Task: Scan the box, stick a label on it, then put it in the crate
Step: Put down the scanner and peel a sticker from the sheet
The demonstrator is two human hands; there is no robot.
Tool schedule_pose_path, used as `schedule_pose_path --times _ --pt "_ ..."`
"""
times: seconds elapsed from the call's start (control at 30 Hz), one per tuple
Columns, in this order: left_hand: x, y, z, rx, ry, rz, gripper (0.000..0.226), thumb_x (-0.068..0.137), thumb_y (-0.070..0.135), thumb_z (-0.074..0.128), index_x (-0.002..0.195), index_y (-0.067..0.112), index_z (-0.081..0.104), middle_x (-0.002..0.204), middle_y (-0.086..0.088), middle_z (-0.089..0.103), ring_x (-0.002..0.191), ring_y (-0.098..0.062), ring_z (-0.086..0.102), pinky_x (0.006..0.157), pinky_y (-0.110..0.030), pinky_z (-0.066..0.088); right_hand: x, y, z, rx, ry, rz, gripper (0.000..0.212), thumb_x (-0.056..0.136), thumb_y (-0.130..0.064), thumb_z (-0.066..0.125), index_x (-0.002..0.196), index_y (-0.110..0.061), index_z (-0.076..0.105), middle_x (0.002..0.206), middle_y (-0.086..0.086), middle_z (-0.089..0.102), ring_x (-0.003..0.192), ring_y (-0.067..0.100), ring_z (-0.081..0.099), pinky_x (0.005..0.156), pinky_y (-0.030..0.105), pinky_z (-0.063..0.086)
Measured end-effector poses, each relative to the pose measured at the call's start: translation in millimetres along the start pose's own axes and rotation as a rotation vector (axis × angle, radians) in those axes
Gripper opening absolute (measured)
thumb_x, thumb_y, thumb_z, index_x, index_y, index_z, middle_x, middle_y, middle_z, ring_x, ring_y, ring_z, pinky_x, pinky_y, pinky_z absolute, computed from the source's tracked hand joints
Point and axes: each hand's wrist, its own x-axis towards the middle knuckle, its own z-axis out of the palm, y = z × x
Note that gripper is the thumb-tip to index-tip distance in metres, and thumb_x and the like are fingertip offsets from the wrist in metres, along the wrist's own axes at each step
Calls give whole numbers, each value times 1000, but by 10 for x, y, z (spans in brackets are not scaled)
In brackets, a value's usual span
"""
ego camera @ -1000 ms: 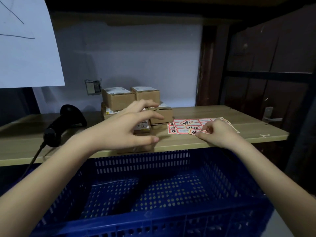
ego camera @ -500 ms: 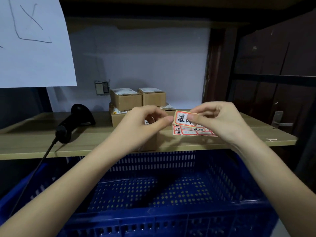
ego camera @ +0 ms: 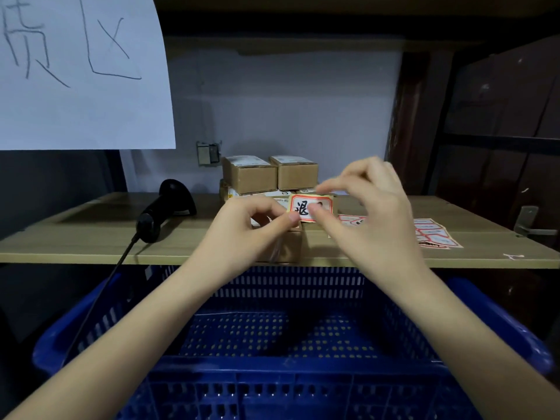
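Note:
A red-bordered label [ego camera: 303,207] with a black character is pinched at its left edge by my left hand [ego camera: 251,225]. My right hand [ego camera: 363,213] touches the label's right part with thumb and fingertips, hiding some of it. Both hands hover above a small cardboard box [ego camera: 291,247] at the shelf's front edge; my left hand covers most of it. The blue perforated crate [ego camera: 272,380] stands below and in front of the shelf, with nothing visible inside.
A stack of cardboard boxes [ego camera: 251,177] sits at the back of the wooden shelf [ego camera: 75,241]. A black corded scanner [ego camera: 163,207] lies at the left, a sheet of labels [ego camera: 433,234] at the right. A white paper sign [ego camera: 85,71] hangs upper left.
My right hand lifted a label off the sheet and brought it up to my left hand. Both hands now hold it over the front box. The camera tilted upward.

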Motion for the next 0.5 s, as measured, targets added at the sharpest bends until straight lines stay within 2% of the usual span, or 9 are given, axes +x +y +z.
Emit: schedule_pose_path --times 0.1,0.17,0.23,0.3,0.4,0.5 --pt "-30 -23 -39 29 -13 29 16 85 16 62 76 10 73 64 10 63 62 -1 51 55 -11 38 -81 -95 56 -104 2 -165 19 78 -36 69 80 -18 77 79 3 59 75 21 49 65 32 41" --pt "-49 -35 -64 27 -36 59 16 87 13 60 80 7 73 70 2 65 66 -3 52 58 -12 39 -102 -106 86 -90 -45 -168 23 79 -40 66 81 -20 78 79 2 62 75 21 50 64 35 42" --pt "-61 -47 -84 32 -42 88 16 87 12 60 82 3 73 76 -8 67 70 -11 55 61 -12 40 -120 -100 102 -55 -76 -148 27 78 -41 64 83 -19 78 81 2 64 77 23 53 64 39 45" --pt "-66 -72 -104 46 -48 116 19 87 15 60 84 2 72 83 -13 68 80 -18 58 68 -17 43 -131 -102 109 -27 -77 -137 27 78 -39 65 84 -17 78 81 2 66 78 24 55 65 39 46" --pt "-75 -104 -123 82 -89 164 26 86 20 53 88 2 71 89 -10 67 83 -14 57 74 -18 42 -130 -113 119 -3 -50 -127 24 79 -36 65 83 -15 78 80 2 67 78 23 56 65 39 47" --pt "-84 -111 -121 117 -76 189 24 86 21 52 88 5 70 85 -5 64 79 -9 54 72 -19 41 -130 -121 116 46 -56 -104 24 80 -35 64 83 -15 78 79 0 66 78 22 55 68 37 46"
